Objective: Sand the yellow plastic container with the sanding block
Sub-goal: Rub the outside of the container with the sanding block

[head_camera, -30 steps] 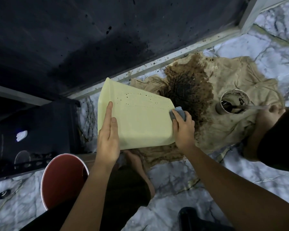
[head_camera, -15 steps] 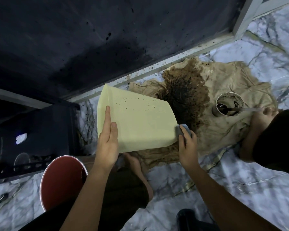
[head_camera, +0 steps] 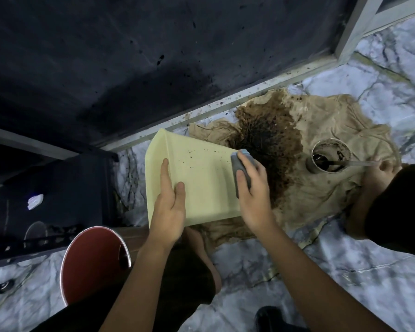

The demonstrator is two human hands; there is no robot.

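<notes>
Lying with its broad face up, the yellow plastic container sits at frame centre, long axis running from 6 to 12 o'clock, flared rim toward 11 o'clock, above the stained cloth on the marble floor. At its 3 o'clock edge the right hand grips the grey sanding block, fingers curled round it. At 7 o'clock the left hand rests flat on the face, fingers straight and together, pointing to 12 o'clock.
</notes>
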